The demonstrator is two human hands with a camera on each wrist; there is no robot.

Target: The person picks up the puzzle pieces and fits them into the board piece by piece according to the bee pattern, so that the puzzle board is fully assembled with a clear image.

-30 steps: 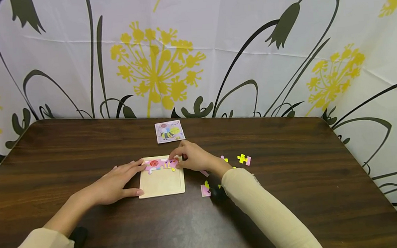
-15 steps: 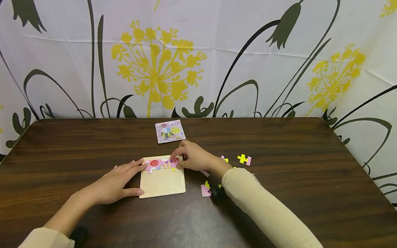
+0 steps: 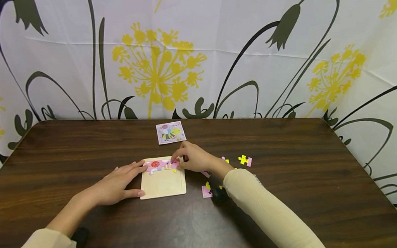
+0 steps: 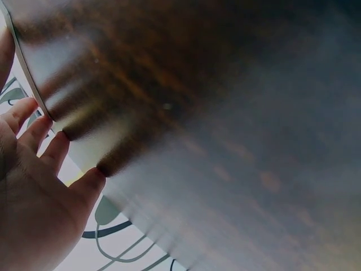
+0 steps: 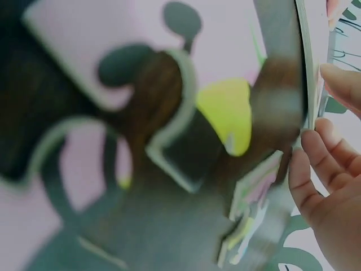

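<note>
A pale wooden puzzle tray (image 3: 163, 185) lies on the table, a strip of joined pink jigsaw pieces (image 3: 155, 164) along its far side. With straight fingers, my left hand (image 3: 117, 185) rests along the tray's left edge, the thumb at the near left corner. In the left wrist view this hand (image 4: 39, 186) has its fingers spread. At the tray's far right corner, my right hand (image 3: 195, 157) pinches a pink and yellow jigsaw piece (image 3: 168, 165) between thumb and fingers; the fingers partly cover it. The right wrist view shows the right hand (image 5: 333, 192) at the tray's edge (image 5: 309, 68).
Several loose jigsaw pieces lie right of the tray, among them a yellow and pink piece (image 3: 245, 160) and a pink piece (image 3: 206, 191) beside the right wrist. A square bee picture card (image 3: 171, 133) lies beyond the tray. A flowered cloth (image 3: 233, 28) hangs behind the table (image 3: 293, 171).
</note>
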